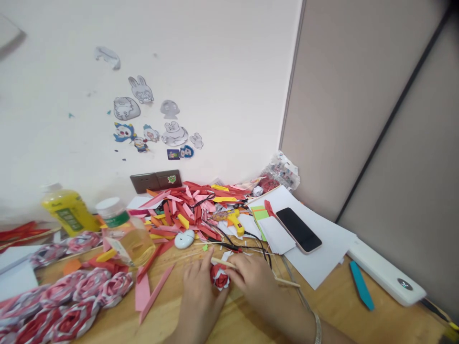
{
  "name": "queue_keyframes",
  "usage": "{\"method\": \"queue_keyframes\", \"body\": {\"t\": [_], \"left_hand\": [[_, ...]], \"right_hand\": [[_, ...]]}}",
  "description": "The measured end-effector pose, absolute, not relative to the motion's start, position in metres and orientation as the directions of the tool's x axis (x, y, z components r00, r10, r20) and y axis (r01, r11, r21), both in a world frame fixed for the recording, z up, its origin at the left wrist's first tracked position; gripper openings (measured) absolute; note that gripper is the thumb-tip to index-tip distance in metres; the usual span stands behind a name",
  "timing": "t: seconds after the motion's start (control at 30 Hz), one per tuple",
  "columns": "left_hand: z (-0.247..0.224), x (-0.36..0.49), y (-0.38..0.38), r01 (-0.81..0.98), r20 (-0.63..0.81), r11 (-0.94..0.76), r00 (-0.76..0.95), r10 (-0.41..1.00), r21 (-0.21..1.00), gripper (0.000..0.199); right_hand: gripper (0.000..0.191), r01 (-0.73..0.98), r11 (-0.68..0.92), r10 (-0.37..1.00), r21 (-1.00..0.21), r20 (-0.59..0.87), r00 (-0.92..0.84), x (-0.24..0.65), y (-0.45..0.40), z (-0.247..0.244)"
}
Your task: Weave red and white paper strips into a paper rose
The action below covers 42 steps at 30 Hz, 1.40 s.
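Low at the middle of the desk, my left hand [201, 289] is closed around the left side of a red and white paper rose [220, 277]. My right hand [256, 282] pinches a thin wooden stick [289, 283], whose one end lies across the top of the rose while the other sticks out past the hand. Part of the rose is hidden by my fingers. Just beyond my hands are a white rounded case [184, 239] and a yellow glue gun [235, 222] with a dark cable.
Folded red, pink and yellow paper strips [186, 205] pile against the wall. Finished paper roses [77, 320] lie at left, near a yellow bottle [71, 210] and a clear jar [125, 229]. At right are a phone [299, 229], white paper [315, 267] and a white device [387, 272].
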<state>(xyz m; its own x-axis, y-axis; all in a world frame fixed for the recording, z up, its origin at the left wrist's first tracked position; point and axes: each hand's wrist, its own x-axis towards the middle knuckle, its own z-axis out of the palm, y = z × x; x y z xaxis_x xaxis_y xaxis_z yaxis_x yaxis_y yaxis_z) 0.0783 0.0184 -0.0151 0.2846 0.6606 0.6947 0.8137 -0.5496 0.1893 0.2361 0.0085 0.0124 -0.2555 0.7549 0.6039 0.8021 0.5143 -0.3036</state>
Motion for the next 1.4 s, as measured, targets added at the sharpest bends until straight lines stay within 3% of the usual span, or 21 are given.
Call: {"method": "queue_keyframes", "body": {"t": [0.13, 0.27, 0.67, 0.83, 1.4], "left_hand": [[-0.0115, 0.0791, 0.0164, 0.817, 0.655, -0.532, 0.278, 0.703, 0.224, 0.049], [-0.0102, 0.0792, 0.0164, 0.815, 0.646, -0.529, 0.274, 0.712, 0.237, 0.042], [-0.0136, 0.0780, 0.0184, 0.829, 0.712, -0.534, 0.273, 0.647, 0.167, 0.058], [-0.0126, 0.0777, 0.0187, 0.825, 0.718, -0.549, 0.302, 0.627, 0.132, 0.060], [-0.0114, 0.0788, 0.0185, 0.829, 0.728, -0.550, 0.312, 0.610, 0.106, 0.058]], "right_hand": [[0.023, 0.793, 0.486, 0.809, -0.367, 0.533, -0.249, 0.2364, 0.0080, 0.0151], [0.022, 0.823, 0.469, 0.812, -0.319, 0.523, -0.261, 0.2368, 0.0097, 0.0164], [0.039, 0.811, 0.572, 0.652, -0.122, 0.668, -0.359, 0.2352, 0.0100, 0.0137], [0.036, 0.802, 0.597, 0.576, -0.038, 0.715, -0.395, 0.2365, 0.0093, 0.0166], [0.037, 0.839, 0.543, 0.587, -0.026, 0.726, -0.357, 0.2348, 0.0072, 0.0171]]}}
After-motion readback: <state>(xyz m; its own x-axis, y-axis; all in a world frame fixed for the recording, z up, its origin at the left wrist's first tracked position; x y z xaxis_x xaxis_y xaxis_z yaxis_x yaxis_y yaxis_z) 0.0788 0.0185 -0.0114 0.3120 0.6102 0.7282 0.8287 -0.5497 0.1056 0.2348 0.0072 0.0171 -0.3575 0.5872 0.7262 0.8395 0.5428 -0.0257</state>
